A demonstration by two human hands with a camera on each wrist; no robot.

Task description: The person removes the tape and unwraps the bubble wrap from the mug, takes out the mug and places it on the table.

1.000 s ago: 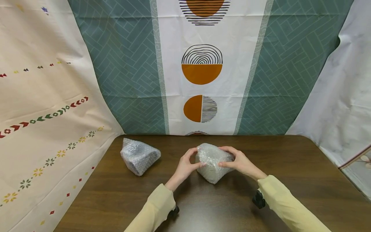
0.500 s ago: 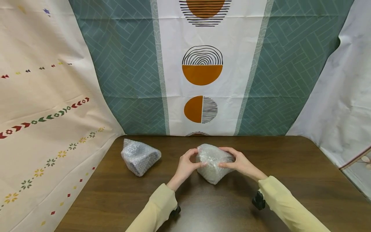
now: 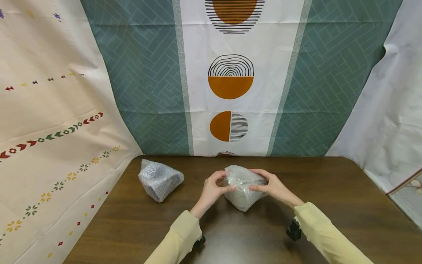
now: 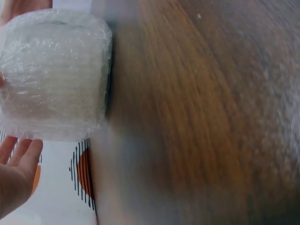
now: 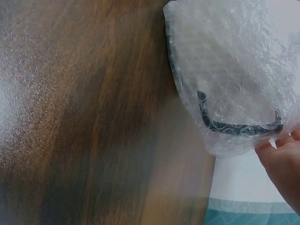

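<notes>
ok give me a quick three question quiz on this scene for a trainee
1. True or false: both hands hold the same bubble-wrapped bundle.
2. How many wrapped bundles sit on the table?
A. one
B. two
C. three
3. On which side of the held bundle does the other bundle lie, by the person's own left and right?

Key
1. True: the left hand and the right hand grip it from opposite sides.
2. B
3. On the left, apart from both hands.
</notes>
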